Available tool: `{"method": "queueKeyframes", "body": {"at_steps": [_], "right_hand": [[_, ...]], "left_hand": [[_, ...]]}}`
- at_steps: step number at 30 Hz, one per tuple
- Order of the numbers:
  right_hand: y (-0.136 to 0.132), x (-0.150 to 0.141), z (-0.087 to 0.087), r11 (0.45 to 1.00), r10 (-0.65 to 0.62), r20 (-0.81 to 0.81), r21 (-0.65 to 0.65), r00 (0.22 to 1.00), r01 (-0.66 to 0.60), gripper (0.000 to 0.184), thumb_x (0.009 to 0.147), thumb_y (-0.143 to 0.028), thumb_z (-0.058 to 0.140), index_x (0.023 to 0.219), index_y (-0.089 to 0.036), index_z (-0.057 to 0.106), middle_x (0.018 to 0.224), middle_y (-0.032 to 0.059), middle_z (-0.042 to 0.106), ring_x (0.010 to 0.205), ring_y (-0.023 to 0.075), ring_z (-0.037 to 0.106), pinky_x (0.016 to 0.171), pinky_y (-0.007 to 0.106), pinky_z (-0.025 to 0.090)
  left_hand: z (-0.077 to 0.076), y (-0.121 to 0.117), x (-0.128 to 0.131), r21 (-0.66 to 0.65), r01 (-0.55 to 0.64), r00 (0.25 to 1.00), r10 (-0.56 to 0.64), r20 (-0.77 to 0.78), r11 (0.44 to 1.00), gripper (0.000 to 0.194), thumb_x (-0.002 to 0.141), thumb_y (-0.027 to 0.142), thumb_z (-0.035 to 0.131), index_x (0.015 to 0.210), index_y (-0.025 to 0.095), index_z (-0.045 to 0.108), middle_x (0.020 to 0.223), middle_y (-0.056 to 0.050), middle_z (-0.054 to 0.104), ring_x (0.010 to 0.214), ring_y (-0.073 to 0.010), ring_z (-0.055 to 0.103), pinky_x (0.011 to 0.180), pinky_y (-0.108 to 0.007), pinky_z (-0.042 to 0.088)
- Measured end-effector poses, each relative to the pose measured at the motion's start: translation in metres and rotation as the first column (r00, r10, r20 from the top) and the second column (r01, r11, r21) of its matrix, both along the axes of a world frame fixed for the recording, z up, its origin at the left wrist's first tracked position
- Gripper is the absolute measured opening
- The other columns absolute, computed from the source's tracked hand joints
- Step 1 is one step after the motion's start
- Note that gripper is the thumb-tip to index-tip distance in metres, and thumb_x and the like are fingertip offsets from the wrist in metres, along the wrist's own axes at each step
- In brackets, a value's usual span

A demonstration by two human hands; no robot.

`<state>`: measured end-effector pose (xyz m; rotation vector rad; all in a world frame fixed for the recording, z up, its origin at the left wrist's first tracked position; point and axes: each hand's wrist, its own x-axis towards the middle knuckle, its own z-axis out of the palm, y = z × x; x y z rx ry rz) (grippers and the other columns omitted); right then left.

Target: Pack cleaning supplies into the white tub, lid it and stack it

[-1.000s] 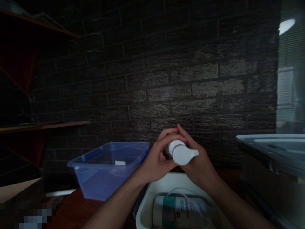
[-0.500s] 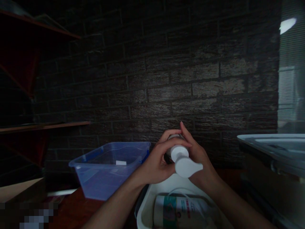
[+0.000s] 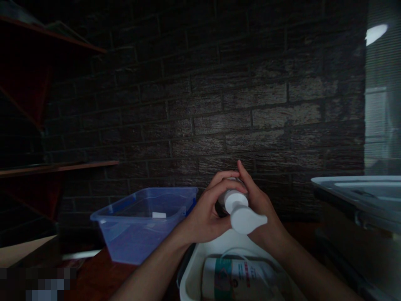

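Between my two hands is a pump bottle [image 3: 242, 218], its white pump head tilted toward me with the spout pointing right. The fingers of my left hand [image 3: 209, 209] wrap round the bottle below the collar. My right hand [image 3: 258, 205] presses against the bottle's far right side, fingers pointing up; part of it is hidden behind the bottle. Below my hands stands a white tub [image 3: 188, 280]. Inside the tub lies a white bottle with a green band and printed label [image 3: 224, 278], with a thin clear loop beside it.
To the left a clear blue plastic bin [image 3: 134, 238] with a white label stands on a reddish-brown table [image 3: 94, 278]. A lidded storage box [image 3: 357, 217] is at the right. Shelves [image 3: 59, 166] hang on the left, before a dark brick wall [image 3: 194, 117].
Fingers of my left hand have shifted slightly on the bottle near its collar. Otherwise the hands and bottle keep nearly the same place.
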<state>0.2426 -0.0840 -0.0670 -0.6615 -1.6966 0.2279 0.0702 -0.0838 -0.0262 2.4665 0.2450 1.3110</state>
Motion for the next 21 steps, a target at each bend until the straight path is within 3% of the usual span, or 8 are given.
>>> {"method": "queueKeyframes", "body": {"at_steps": [4,7,10,17,21], "right_hand": [[-0.002,-0.004,0.001,0.998,0.019,-0.031,-0.058,0.999,-0.021,0.105,0.076,-0.015,0.075,0.166,-0.025,0.021,0.152,0.0105,0.055,0.128,0.0302,0.062,0.108,0.046,0.051],[-0.005,-0.006,0.004,0.998,-0.004,-0.042,-0.057,0.999,0.001,0.096,0.076,-0.021,0.079,0.161,-0.025,0.035,0.147,0.0107,0.060,0.128,0.0316,0.062,0.104,0.046,0.054],[-0.008,-0.007,0.008,0.997,-0.021,-0.045,-0.081,0.999,0.017,0.089,0.076,-0.024,0.082,0.156,-0.027,0.043,0.141,0.0091,0.064,0.126,0.0326,0.063,0.100,0.046,0.057],[-0.010,-0.008,0.009,0.991,-0.040,-0.045,-0.127,0.998,0.034,0.084,0.075,-0.027,0.083,0.152,-0.028,0.048,0.130,0.0080,0.070,0.119,0.0321,0.067,0.088,0.042,0.060],[-0.007,-0.008,0.007,0.989,-0.019,-0.048,-0.149,0.999,0.012,0.080,0.077,-0.026,0.082,0.150,-0.029,0.049,0.127,0.0057,0.071,0.118,0.0305,0.068,0.092,0.042,0.059]], "left_hand": [[-0.005,0.007,0.005,-0.063,-0.005,0.994,0.012,0.106,0.998,0.051,0.085,0.018,0.080,0.132,0.026,0.062,0.141,-0.010,0.055,0.136,-0.0293,0.050,0.117,-0.040,0.036],[-0.011,0.014,0.008,-0.181,0.027,0.980,0.009,0.197,0.983,0.054,0.095,0.029,0.071,0.145,0.028,0.052,0.140,-0.007,0.060,0.131,-0.0250,0.055,0.112,-0.035,0.040],[-0.014,0.016,0.007,-0.210,0.064,0.973,-0.014,0.231,0.976,0.052,0.102,0.037,0.060,0.152,0.030,0.044,0.144,-0.005,0.060,0.131,-0.0218,0.056,0.112,-0.031,0.040],[-0.012,0.010,0.005,-0.206,-0.020,0.971,0.068,0.227,0.978,0.044,0.105,0.038,0.054,0.148,0.031,0.049,0.149,-0.002,0.056,0.131,-0.0205,0.055,0.113,-0.028,0.037],[-0.012,0.014,0.005,-0.224,-0.010,0.973,0.061,0.221,0.975,0.045,0.104,0.038,0.056,0.147,0.029,0.050,0.146,-0.003,0.059,0.130,-0.0223,0.056,0.111,-0.030,0.039]]}}
